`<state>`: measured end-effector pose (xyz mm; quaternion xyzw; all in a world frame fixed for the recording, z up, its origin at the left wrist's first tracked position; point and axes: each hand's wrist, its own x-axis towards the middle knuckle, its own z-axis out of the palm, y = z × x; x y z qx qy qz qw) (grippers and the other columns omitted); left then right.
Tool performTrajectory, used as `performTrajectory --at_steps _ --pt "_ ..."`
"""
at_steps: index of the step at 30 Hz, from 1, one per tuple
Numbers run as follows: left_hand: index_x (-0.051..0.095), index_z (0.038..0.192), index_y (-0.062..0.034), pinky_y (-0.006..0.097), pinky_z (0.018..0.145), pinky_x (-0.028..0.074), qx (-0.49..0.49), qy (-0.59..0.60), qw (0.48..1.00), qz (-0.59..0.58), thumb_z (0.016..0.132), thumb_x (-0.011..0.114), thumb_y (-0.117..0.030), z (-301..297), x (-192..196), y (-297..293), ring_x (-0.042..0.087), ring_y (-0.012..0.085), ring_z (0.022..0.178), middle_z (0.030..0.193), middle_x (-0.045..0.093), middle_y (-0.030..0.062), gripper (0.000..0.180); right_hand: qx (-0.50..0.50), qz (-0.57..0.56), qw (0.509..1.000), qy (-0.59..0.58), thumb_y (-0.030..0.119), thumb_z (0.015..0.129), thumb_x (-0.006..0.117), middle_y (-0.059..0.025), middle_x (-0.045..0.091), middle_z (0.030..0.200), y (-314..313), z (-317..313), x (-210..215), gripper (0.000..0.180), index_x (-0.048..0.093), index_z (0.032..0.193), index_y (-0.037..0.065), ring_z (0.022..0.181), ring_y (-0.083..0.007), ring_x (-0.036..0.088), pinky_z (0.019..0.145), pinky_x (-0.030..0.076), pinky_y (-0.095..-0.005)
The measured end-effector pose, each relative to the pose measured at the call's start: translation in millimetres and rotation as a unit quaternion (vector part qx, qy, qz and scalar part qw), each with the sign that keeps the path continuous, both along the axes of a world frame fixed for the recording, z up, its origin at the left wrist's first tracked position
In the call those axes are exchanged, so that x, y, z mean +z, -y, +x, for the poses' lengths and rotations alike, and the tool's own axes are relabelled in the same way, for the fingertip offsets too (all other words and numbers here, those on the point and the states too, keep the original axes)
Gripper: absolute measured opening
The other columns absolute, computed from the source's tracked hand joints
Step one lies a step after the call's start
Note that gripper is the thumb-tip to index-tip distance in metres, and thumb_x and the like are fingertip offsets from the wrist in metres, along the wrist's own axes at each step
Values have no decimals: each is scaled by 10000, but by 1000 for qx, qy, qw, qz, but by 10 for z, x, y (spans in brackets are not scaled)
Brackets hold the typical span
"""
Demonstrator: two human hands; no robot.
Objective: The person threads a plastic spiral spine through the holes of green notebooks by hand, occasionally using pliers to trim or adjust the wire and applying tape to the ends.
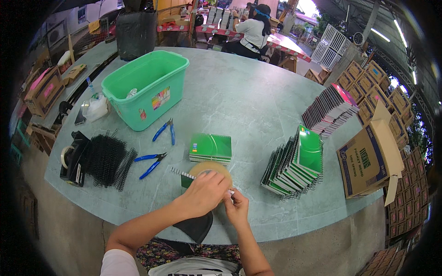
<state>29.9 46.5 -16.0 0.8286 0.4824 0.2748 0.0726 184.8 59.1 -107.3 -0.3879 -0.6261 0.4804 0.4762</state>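
Observation:
At the table's near edge, both my hands are at a small green notebook [186,180] with a black wire coil [176,171] sticking out past its left end. My left hand [206,194] is closed over the notebook and hides most of it. My right hand [237,208] pinches the notebook's right end, where a bit of its white edge shows. Just beyond my fingers is a round, yellowish disc like a tape roll [212,169], partly covered. Behind it sits a short stack of green notebooks [210,148]. A black flap-like piece [197,227] lies below my left wrist.
Left are two blue-handled cutters [150,165], loose black coils [108,158], a tape dispenser [73,158] and a green bin [152,94]. Right stand coil-bound green notebooks [294,163], a pink-topped stack [329,109] and an open carton [368,158]. A person [254,33] sits far back.

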Motion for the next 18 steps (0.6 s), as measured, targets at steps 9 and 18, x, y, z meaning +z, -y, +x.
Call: performTrajectory --at_steps 9,18 --pt "598 871 -58 384 770 417 -21 48 999 13 745 650 -213 -44 -28 -35 542 258 881 873 560 78 206 -4 2 999 37 63 870 594 -22 639 833 -13 -36 70 145 626 968 -39 759 -64 539 682 449 -225" --pt "588 818 -45 394 708 415 -64 67 994 62 703 665 -135 62 -148 -86 528 286 824 803 548 93 166 -21 48 996 73 111 854 577 -145 669 831 -61 8 -110 198 629 1003 -7 696 -201 645 597 481 -297"
